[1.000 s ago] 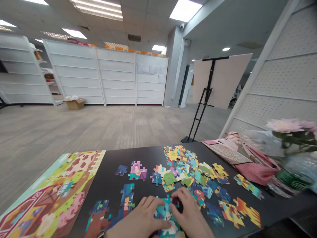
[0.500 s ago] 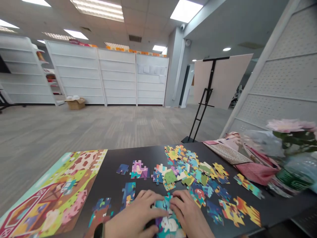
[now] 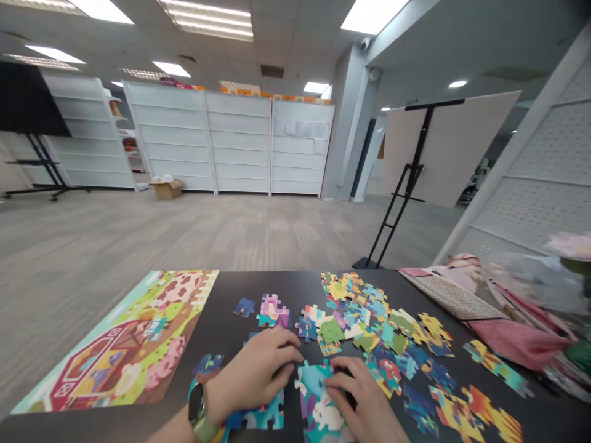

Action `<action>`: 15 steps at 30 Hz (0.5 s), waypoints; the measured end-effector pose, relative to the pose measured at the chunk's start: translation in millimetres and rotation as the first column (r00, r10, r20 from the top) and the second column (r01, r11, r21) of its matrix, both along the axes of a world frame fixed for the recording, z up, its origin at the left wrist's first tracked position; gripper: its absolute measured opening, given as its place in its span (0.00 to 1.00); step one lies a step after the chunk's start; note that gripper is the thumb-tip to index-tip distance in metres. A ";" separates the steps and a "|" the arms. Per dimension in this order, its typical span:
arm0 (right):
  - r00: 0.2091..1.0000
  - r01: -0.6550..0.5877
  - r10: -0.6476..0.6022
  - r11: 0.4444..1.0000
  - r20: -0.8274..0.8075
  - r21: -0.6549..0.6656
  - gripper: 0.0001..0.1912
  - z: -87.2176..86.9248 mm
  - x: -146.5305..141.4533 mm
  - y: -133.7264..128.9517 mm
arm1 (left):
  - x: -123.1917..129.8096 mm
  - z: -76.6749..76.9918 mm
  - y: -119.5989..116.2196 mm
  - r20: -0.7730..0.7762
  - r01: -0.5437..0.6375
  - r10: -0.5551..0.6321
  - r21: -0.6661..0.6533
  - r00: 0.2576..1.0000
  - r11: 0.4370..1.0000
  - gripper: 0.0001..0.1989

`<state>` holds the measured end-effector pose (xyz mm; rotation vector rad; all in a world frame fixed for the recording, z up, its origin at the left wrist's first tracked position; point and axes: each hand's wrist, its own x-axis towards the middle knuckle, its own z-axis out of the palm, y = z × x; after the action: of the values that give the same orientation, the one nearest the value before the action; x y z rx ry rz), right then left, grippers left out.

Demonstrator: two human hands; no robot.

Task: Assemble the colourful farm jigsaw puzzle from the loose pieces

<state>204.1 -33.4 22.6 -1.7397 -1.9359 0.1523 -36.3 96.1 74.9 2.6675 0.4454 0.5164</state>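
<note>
Puzzle section, teal with a white rabbit, lies at the near edge of the black tabletop, front and centre, its lower end cut off by the frame. Right hand open, fingers laid across the section's right side, resting on it rather than pinching; no piece is lifted. Left hand open and slightly arched, fingertips just beside the section's upper left; smartwatch on that wrist. Below the left palm, a second blue-teal cluster. Flat fingers on the pieces look like a sound hold: joined pieces should stay level and not slide apart. Farther out: farm-scene picture sheet to the left, small purple-pink cluster ahead, loose heap of pieces to the right, pink fabric pouch beyond.
</note>
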 end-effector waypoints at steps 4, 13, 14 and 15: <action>0.997 -0.006 0.007 1.000 0.071 -0.017 0.10 9.9 -4.7 -1.8 | 0.1 -1.3 1.3 -0.026 0.006 -0.006 -0.006 1.000 1.000 0.13; 0.807 -0.230 0.074 0.953 0.586 0.196 0.39 -33.9 -12.7 0.5 | -0.8 3.5 5.9 -0.080 -0.030 0.028 -0.026 0.996 0.999 0.15; 0.797 -0.243 0.075 0.948 0.599 0.204 0.40 -38.9 -13.0 2.2 | -1.5 6.3 6.2 -0.101 -0.030 0.026 -0.037 0.995 0.999 0.15; 0.800 -0.243 0.075 0.948 0.595 0.208 0.41 -42.8 -13.2 3.5 | -2.9 9.2 6.9 -0.125 -0.027 0.021 -0.052 0.992 0.998 0.16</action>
<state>190.9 -29.9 -20.3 -1.5372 -2.3895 -0.6446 -39.2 103.0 84.1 2.6553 0.5201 0.3418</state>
